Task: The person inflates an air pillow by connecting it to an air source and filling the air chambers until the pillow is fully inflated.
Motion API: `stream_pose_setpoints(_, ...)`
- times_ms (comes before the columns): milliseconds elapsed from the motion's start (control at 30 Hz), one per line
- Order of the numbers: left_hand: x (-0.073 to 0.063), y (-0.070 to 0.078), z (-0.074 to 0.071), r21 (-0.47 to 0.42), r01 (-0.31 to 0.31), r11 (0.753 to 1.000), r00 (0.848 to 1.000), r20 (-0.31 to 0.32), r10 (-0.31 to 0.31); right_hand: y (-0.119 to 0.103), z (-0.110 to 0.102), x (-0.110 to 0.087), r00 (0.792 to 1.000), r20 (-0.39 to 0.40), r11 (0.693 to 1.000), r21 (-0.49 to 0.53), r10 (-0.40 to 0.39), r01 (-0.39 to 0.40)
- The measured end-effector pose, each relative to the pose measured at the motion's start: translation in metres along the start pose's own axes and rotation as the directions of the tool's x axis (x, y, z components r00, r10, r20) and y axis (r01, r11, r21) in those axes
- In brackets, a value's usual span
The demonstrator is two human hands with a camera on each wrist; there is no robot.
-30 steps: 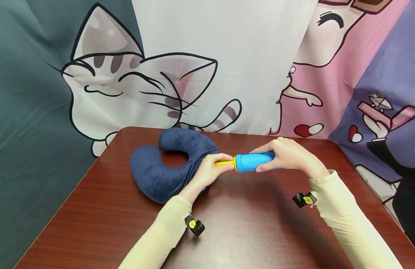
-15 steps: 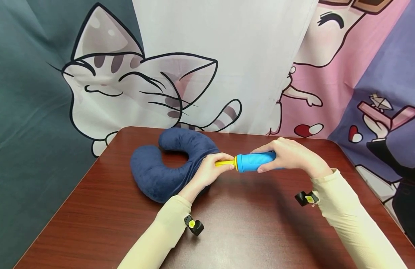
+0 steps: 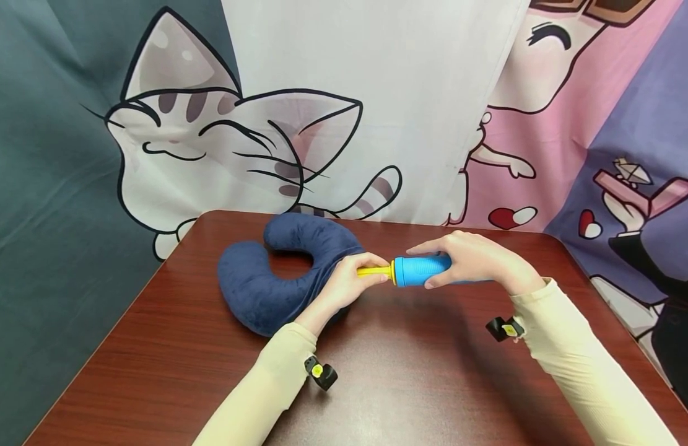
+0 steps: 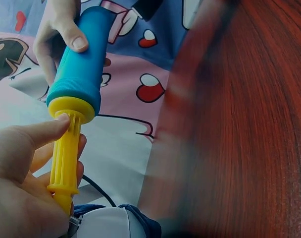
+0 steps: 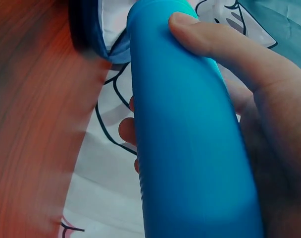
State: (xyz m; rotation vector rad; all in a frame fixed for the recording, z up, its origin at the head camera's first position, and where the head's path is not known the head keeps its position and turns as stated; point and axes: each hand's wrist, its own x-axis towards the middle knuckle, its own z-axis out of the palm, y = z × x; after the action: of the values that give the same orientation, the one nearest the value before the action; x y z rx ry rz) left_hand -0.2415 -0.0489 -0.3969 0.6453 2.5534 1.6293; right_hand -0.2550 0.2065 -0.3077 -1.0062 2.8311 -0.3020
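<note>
As I look in from afar, the blue pump (image 3: 422,271) is held above the table (image 3: 388,384), just right of the navy pillow (image 3: 288,297). The left hand (image 3: 350,279) pinches its yellow stem (image 4: 66,158) between thumb and fingers; the right hand (image 3: 474,260) curls round the pump itself. I judge the step goes best with stem and pump in one straight line, both grips firm.

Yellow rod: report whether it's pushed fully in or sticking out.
Sticking out: in the left wrist view, the yellow rod projects from the blue pump barrel into the left hand. Any part inside is hidden.
</note>
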Motion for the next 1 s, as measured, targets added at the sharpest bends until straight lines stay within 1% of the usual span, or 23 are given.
stream_pose_setpoints(267,0.0,-0.001,-0.001,-0.023,0.025,0.999,0.999,0.023,-0.025,-0.007,0.006,0.007,1.0,0.017,0.999,0.038,-0.002,0.001)
stream_pose_setpoints(333,0.0,0.0,-0.002,-0.033,0.044,0.998,0.999,0.027,-0.043,-0.008,0.008,0.008,1.0,0.019,0.999,0.047,0.002,-0.002)
stream_pose_setpoints(400,0.0,0.002,-0.004,-0.068,0.076,0.995,0.996,0.043,-0.073,-0.008,0.008,0.007,1.0,0.014,0.999,0.051,0.006,-0.007)
stream_pose_setpoints(533,0.001,0.005,-0.014,-0.131,0.089,0.987,0.995,0.066,-0.081,-0.008,0.008,0.006,1.0,0.008,0.998,0.061,-0.002,0.002)
stream_pose_setpoints(633,0.001,0.006,-0.023,-0.174,0.085,0.981,0.995,0.075,-0.073,-0.007,0.009,0.006,1.0,0.02,0.997,0.072,-0.021,0.019)
stream_pose_setpoints(733,-0.001,0.006,-0.032,-0.236,0.127,0.963,0.989,0.101,-0.106,-0.006,0.01,0.005,0.999,0.032,0.997,0.08,-0.028,0.025)
stream_pose_setpoints(833,-0.003,0.008,-0.04,-0.272,0.148,0.951,0.986,0.119,-0.12,-0.006,0.01,0.004,0.999,0.033,0.996,0.087,-0.029,0.026)
stream_pose_setpoints(900,-0.004,0.01,-0.046,-0.264,0.144,0.954,0.986,0.115,-0.117,-0.005,0.01,0.004,0.999,0.032,0.996,0.086,-0.03,0.027)
stream_pose_setpoints(1000,-0.006,0.015,-0.055,-0.196,0.137,0.971,0.987,0.109,-0.117,-0.004,0.011,0.004,0.999,0.03,0.996,0.082,-0.033,0.031)
